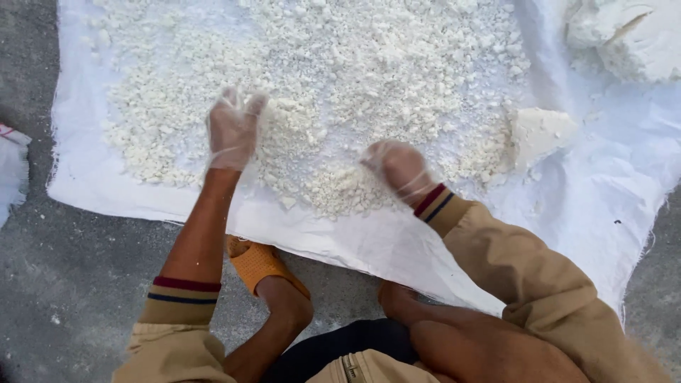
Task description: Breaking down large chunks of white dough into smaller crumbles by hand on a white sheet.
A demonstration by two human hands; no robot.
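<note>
My left hand [233, 129], in a thin clear glove, lies flat with fingers apart on a spread of white crumbly lumps [333, 78]. In the same kind of glove, my right hand [399, 169] presses down on the near edge of the crumbs with fingers curled under; whether it holds any crumbs is hidden. The crumbs lie on a white woven sheet [589, 198] spread over the ground. A larger white chunk [540, 133] rests to the right of my right hand.
A big white mass [628, 35] sits at the sheet's top right corner. Grey concrete ground [78, 269] surrounds the sheet. My foot in an orange sandal [259, 264] stands at the sheet's near edge. Another white bag edge [10, 167] shows at far left.
</note>
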